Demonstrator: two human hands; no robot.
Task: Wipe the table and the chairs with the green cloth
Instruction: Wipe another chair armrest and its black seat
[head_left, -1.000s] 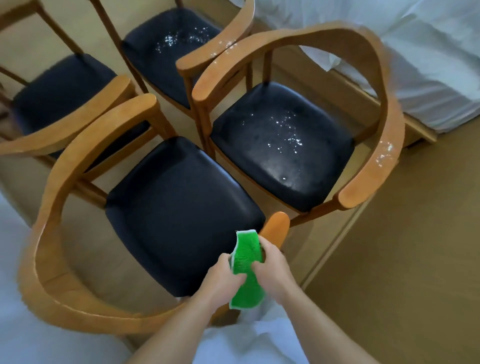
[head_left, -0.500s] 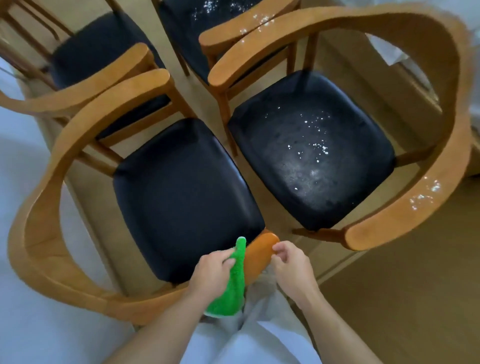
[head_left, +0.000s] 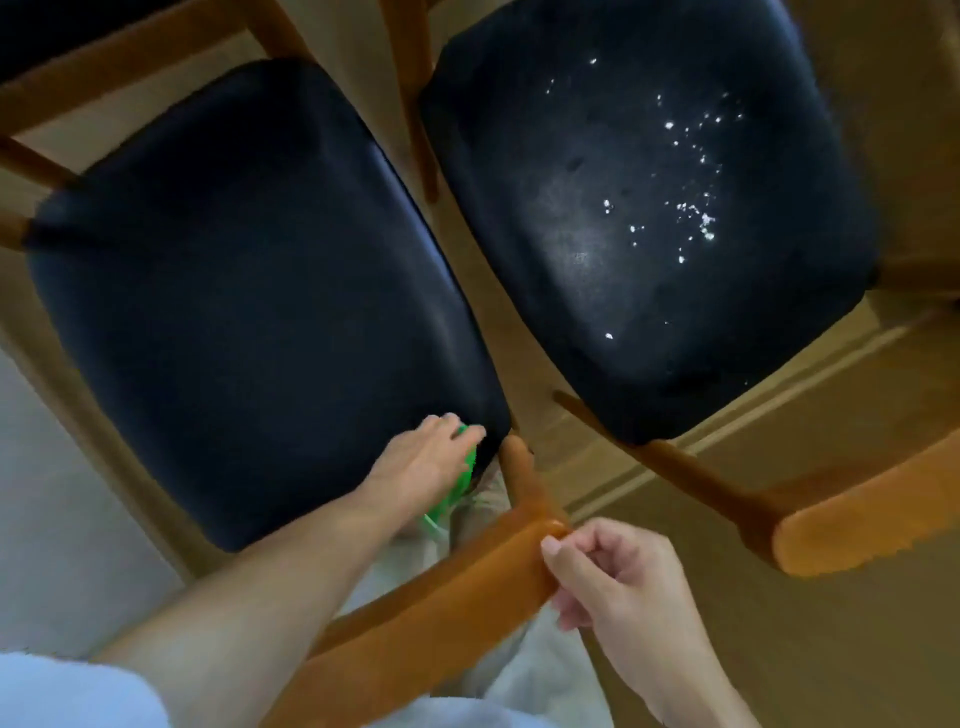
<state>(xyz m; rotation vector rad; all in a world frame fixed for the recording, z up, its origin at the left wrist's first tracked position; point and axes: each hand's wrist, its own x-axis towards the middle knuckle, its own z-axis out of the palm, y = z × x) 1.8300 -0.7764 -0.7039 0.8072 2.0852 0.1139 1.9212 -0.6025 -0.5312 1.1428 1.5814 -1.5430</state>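
Green cloth lies under my left hand, pressed onto the black seat; my right hand pinches the wooden armrest.

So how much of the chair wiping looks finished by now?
The near seat looks clean, with no specks showing. The left hand presses the green cloth at that seat's front corner, while the right hand grips the end of its wooden armrest. The seat beside it is dotted with white specks, so it waits. No table is in view.
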